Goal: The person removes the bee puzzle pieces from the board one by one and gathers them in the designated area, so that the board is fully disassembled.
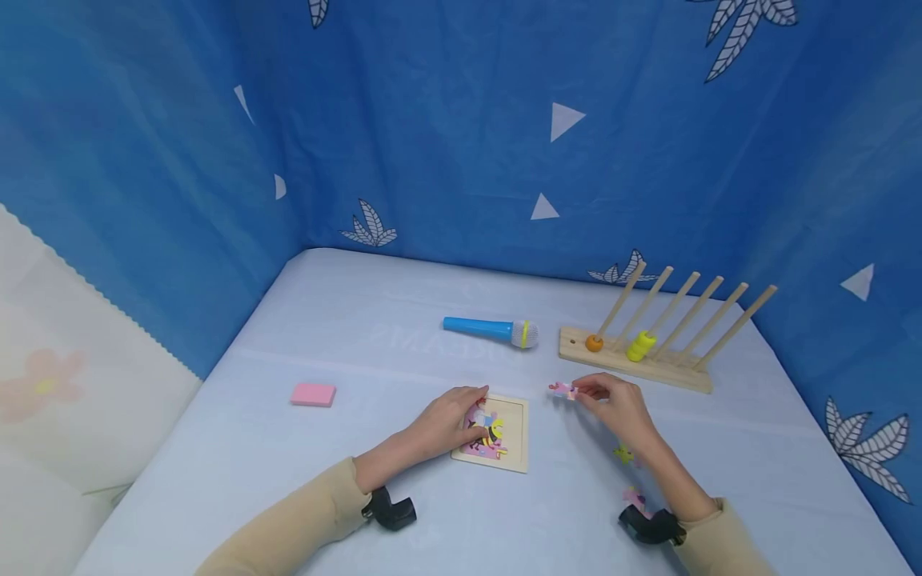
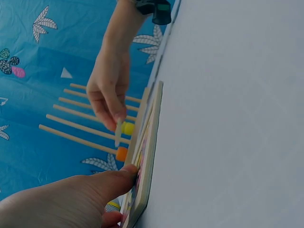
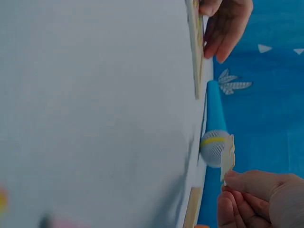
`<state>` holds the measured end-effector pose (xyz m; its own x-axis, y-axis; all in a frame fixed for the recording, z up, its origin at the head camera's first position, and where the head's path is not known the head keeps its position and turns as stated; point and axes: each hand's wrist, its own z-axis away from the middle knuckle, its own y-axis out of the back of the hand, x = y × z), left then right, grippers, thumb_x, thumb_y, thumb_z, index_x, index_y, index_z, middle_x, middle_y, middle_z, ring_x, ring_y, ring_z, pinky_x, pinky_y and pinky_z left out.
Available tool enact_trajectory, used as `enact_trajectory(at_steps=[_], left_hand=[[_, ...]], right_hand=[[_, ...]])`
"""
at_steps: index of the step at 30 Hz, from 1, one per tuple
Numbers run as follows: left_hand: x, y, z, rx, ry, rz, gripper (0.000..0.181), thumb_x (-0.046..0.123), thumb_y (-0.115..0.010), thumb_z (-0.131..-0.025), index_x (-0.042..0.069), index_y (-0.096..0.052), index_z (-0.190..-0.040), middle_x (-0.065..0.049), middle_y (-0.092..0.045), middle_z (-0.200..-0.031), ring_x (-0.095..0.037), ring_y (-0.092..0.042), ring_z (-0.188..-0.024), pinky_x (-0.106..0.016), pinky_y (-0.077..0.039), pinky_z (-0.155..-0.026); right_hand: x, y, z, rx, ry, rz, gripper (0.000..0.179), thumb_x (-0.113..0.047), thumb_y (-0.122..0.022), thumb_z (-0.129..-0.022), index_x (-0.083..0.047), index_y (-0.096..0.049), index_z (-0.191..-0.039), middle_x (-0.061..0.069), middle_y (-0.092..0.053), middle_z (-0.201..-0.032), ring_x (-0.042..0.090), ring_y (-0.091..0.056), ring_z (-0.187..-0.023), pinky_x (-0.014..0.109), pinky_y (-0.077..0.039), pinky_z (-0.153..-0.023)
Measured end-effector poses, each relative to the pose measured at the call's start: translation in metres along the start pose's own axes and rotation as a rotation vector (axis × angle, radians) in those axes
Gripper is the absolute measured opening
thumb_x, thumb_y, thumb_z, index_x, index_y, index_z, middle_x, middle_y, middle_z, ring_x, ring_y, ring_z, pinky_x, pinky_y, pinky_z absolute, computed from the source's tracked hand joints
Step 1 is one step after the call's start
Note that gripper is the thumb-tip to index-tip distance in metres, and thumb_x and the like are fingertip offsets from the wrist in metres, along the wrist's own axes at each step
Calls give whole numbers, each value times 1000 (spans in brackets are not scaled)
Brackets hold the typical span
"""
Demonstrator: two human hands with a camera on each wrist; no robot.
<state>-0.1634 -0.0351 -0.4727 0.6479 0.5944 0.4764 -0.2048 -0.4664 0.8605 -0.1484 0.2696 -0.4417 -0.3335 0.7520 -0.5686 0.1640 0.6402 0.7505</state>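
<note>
My left hand point(image 1: 445, 422) rests on the left side of a square wooden puzzle board point(image 1: 515, 460), its thumb over a picture of a bee point(image 1: 495, 432). In the left wrist view, that thumb touches the pieces close to the board's rim point(image 2: 154, 123). To the right of the board, above the table, my right hand point(image 1: 621, 406) pinches a pink, printed puzzle piece point(image 1: 562, 390) between thumb and fingers. The right wrist view shows the piece's pale wooden side point(image 3: 228, 160). A yellow star-shaped piece point(image 1: 623, 454) and another pink piece point(image 1: 635, 499) lie near my right forearm.
Behind the board lies a blue toy microphone point(image 1: 479, 327). At the back right stands a wooden peg rack point(image 1: 673, 374) with an orange bead point(image 1: 594, 343) and yellow beads point(image 1: 641, 346). A pink block point(image 1: 313, 394) sits at left. Blue curtain borders the table's back.
</note>
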Motion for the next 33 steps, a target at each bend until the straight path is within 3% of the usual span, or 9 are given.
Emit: enact_trajectory(at_steps=[8,23,27,33], left_hand=[[-3,0,1,7,-10,15,70,38,-67,-87,1,-42,-140,-13,-51,-134,-26,-45,-126,-38,-37,-103],[0,0,1,-14,-4,16,70,38,-67,-87,1,-41,-140,-12,-50,-135,-24,-44,-126,-36,-37,-103],[0,0,1,-11,-6,18,70,38,-67,-87,1,-42,-140,-12,-51,-135,-24,-45,-125,-36,-37,-103],[1,2,1,9,-3,40,70,37,-69,-86,1,-41,-141,-12,-45,-140,-24,-40,-130,-37,-35,-105]], right_hand=[[25,15,1,-94,-98,9,12,-3,-73,-81,-4,-72,-93,0,-67,-81,16,-61,-72,23,-51,-62],[28,15,-5,-154,-59,96,13,1,-74,-78,-1,-70,-90,0,-64,-77,16,-60,-70,29,-54,-64],[20,20,-8,-168,-102,64,17,0,-73,-79,1,-70,-96,4,-66,-83,18,-62,-75,31,-55,-68],[-20,13,-12,-194,-160,-138,26,-6,-72,-83,2,-67,-108,12,-68,-100,23,-65,-86,30,-55,-74]])
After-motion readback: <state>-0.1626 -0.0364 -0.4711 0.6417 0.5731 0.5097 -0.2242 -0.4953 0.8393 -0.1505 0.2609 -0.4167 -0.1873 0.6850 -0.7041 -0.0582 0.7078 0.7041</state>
